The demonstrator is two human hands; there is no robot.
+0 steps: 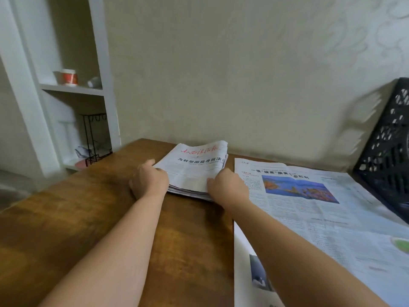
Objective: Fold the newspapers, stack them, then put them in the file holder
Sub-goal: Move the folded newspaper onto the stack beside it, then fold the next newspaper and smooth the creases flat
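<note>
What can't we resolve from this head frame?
- File holder: cut off by the right edge.
- Folded stack: sheet count unreadable; left hand and right hand cover its near corners.
- Open newspaper: body text too small, right forearm covers part.
- Shelf cup: blurred.

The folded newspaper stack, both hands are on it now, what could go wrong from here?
The folded stack has uneven, fanned edges, so sheets may slide apart if the left hand and right hand lift it. The right forearm lies over the unfolded newspaper and could drag or crease it. The file holder leans tilted and might tip.
</note>
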